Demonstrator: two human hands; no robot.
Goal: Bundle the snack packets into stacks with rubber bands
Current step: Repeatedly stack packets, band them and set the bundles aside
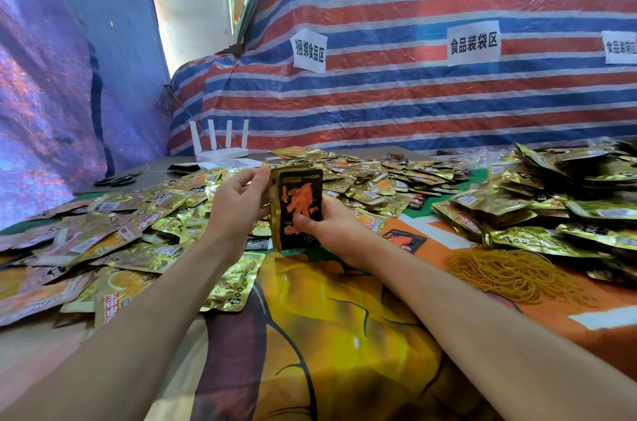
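Striped tarp (413, 103) behind the table (344, 317) — right hand (331, 231) grips an upright packet stack (301, 193), left hand (234, 203) seemingly pinching its top.

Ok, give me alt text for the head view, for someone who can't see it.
A left hand and a right hand hold an upright stack of snack packets over a table covered in loose gold packets. A heap of rubber bands lies to the right.
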